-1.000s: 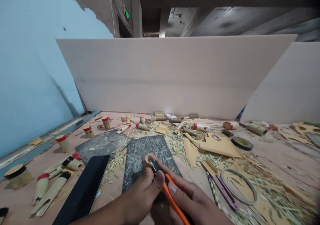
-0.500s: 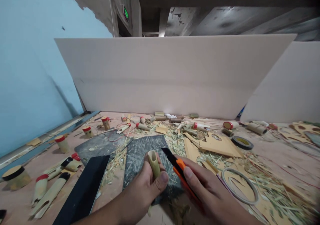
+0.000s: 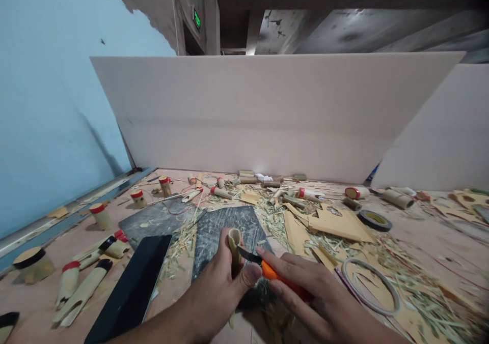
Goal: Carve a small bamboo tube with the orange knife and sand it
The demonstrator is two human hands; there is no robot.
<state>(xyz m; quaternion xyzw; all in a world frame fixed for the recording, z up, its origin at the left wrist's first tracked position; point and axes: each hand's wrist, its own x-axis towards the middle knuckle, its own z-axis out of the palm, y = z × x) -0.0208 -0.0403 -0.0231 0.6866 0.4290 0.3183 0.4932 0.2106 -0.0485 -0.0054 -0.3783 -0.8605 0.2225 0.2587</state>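
Observation:
My left hand (image 3: 225, 278) is wrapped round a short piece of bamboo (image 3: 234, 239), its hollow, slanted end facing up. In my right hand (image 3: 305, 288) is an orange utility knife (image 3: 272, 273) with a dark blade. The blade lies against the right side of the bamboo, close to my left thumb. Both hands are above a scuffed dark cutting board (image 3: 229, 219). My fingers hide the lower part of the bamboo and most of the knife's handle.
Left of my hands lies a black phone (image 3: 132, 288), with cut bamboo pieces (image 3: 84, 290) beyond it. Bamboo shavings (image 3: 424, 288), a tape ring (image 3: 370, 288), black tape (image 3: 375, 220) and cut cardboard (image 3: 336, 222) lie to the right. A white panel (image 3: 267, 115) stands behind.
The knife has moved left from beside the bamboo until its blade meets it. My right hand's fingers have shifted forward along the knife. The view has turned slightly left.

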